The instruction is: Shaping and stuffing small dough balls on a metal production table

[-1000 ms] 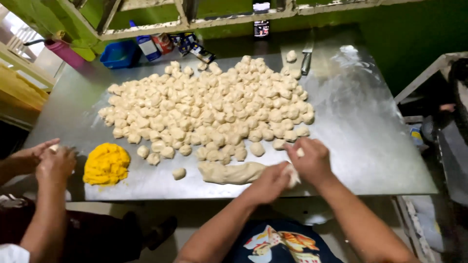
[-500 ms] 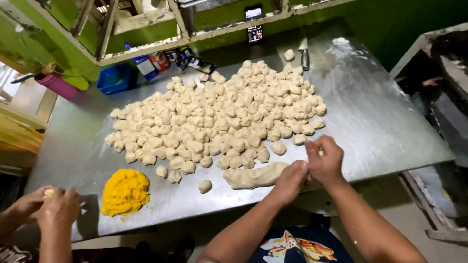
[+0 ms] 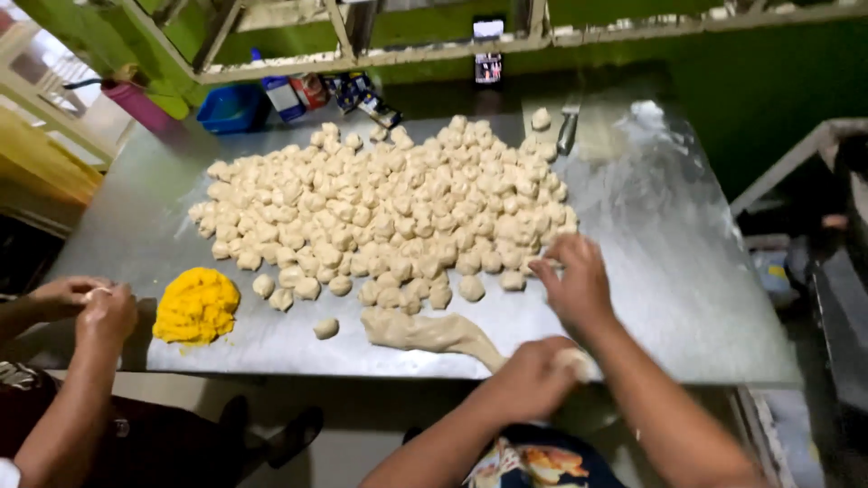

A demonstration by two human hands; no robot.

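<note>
Since half a second ago my right hand has reached out to the dough pieces, fingers loosely spread, touching them. I see my left hand clenched on the dough strip at the steel table edge

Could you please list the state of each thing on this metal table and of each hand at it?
Long strip of pale dough: lying flat, near end gripped.
Left hand: closed on the strip's end at the table edge.
Right hand: reaching to the pile's edge; whether it holds a piece is unclear.
Pale dough pieces: cut small, heaped loosely.
Yellow filling mound: piled, untouched.
Co-worker's hands: together, pinching a small pale bit.
Steel table: floury.
</note>
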